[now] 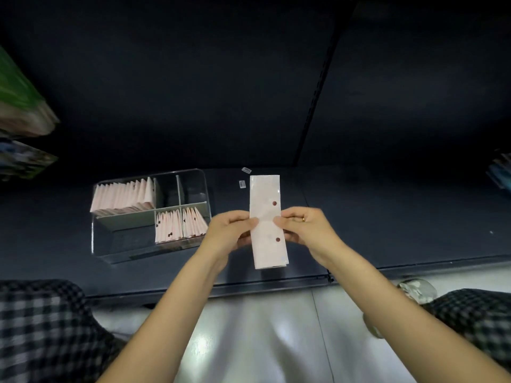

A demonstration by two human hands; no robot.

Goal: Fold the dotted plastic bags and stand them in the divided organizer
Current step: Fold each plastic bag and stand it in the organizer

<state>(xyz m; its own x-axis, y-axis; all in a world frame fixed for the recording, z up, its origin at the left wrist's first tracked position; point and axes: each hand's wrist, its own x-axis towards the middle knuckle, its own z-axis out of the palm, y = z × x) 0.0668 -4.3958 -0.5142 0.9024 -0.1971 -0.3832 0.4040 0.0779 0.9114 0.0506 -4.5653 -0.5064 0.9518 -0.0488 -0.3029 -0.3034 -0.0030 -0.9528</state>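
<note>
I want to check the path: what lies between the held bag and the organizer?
In the head view, only the left hand and bare dark shelf lie between the folded bag and the organizer.

One bag in hand, three filled compartments, two stickers

One long folded dotted bag (266, 221) shows two dark dots. One clear divided organizer (110, 252) holds three groups of folded bags (124, 199), too tightly packed to count singly. Two small stickers (242, 184) lie on the dark shelf (387, 217). Two hands appear.
</note>
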